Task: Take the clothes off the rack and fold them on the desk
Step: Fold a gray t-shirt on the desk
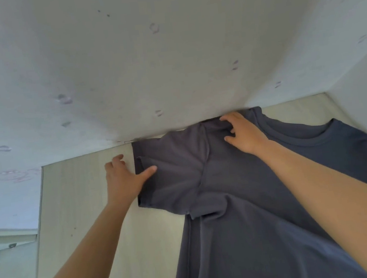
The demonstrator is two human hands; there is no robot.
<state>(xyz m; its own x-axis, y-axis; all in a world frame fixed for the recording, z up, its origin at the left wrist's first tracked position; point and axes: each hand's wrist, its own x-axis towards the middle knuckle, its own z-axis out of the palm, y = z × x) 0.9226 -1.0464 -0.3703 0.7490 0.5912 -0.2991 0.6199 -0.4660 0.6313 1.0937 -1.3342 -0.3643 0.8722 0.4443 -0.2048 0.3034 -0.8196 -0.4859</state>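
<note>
left hand (123, 180): thumb flat on sleeve of dark grey-blue cotton T-shirt (244, 223), fingers bent at hem, pinch unclear | right hand (243, 132): fingers curled, bunching shoulder fabric | T-shirt: spread on pale wood-grain worktop (83, 207)
</note>
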